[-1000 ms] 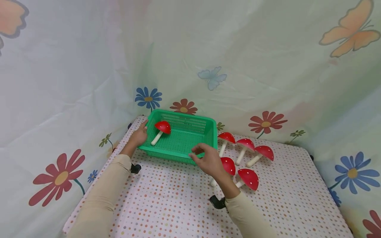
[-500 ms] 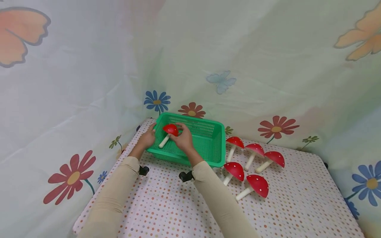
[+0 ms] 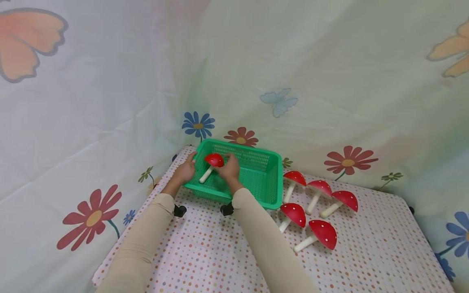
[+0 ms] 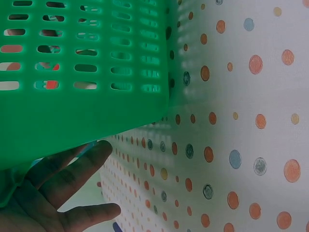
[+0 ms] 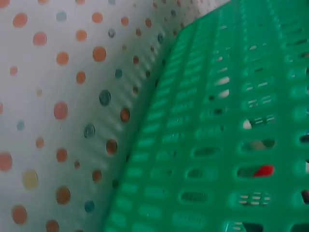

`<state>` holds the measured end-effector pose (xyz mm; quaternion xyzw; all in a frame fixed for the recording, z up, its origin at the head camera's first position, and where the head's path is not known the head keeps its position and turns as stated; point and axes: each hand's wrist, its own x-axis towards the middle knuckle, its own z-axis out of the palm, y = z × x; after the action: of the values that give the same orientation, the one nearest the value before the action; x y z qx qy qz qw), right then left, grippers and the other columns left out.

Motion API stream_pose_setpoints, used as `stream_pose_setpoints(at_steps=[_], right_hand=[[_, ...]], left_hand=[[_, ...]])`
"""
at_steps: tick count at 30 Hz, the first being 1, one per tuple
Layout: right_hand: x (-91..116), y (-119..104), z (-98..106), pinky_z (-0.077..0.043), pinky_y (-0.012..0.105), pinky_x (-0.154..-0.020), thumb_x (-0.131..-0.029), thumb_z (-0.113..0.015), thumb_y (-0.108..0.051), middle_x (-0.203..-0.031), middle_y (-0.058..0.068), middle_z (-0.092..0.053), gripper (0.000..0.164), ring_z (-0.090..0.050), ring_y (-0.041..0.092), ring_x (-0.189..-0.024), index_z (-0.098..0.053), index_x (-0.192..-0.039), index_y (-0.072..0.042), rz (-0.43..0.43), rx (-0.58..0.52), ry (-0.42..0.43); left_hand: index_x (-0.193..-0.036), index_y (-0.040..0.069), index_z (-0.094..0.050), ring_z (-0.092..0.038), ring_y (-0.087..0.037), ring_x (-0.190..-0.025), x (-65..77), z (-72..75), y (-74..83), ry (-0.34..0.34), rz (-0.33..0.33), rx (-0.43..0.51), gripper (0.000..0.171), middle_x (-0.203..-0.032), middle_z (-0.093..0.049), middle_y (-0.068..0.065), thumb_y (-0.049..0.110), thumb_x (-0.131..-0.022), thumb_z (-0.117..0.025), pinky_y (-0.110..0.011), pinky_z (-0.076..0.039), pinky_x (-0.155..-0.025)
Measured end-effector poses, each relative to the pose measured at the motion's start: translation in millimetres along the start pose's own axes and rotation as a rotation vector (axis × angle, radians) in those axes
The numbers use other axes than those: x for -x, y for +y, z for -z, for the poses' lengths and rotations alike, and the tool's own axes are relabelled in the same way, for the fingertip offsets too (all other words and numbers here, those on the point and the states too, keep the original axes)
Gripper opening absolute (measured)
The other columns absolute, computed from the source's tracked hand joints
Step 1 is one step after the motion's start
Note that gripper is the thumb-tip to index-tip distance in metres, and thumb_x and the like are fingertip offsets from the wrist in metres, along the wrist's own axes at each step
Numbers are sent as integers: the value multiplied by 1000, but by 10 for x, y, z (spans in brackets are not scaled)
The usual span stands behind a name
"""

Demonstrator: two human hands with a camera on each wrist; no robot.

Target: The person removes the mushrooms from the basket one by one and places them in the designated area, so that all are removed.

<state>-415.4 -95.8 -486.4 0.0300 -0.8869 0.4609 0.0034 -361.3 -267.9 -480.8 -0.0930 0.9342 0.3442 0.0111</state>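
A red-capped toy mushroom with white dots and a pale stem lies slanted in the left part of a green plastic basket. My right hand reaches over the near rim into the basket, its thumb and fingertips right at the cap's right side. Whether it pinches the cap I cannot tell. At the basket's left end is my left hand, against the rim. In the left wrist view, the straight, spread fingers show outside the basket wall. From the right wrist, the basket's slotted side hides the right hand.
Several more red toy mushrooms lie on the dotted tablecloth to the right of the basket. A pale curtain printed with flowers and butterflies stands close behind and to the left of the table.
My right hand has moved left from above the basket's near rim to the mushroom inside, then stayed there. The left hand remains at the left end. The head view has shifted slightly.
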Motion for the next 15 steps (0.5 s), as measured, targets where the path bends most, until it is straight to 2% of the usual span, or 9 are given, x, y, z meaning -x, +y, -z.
stream_pose_setpoints(at_steps=[7, 15], right_hand=[[-111, 88, -37, -51, 45, -99, -81, -82, -20, -130, 15, -57, 62, -54, 31, -119, -49, -132, -8, 12, 99, -71], [-148, 114, -88, -52, 45, -98, -78, -85, -18, -127, 15, -57, 61, -57, 32, -116, -48, -125, -10, 80, 287, -139]], left_hand=[[-159, 24, -14, -57, -46, -119, -21, -28, -16, 17, -4, -12, 50, -151, -44, -22, 30, -110, -18, -58, -46, -94], [-159, 25, -14, -55, -47, -124, -9, -40, -16, 17, 0, -13, 50, -152, -42, -22, 31, -110, -18, -59, -45, -98]])
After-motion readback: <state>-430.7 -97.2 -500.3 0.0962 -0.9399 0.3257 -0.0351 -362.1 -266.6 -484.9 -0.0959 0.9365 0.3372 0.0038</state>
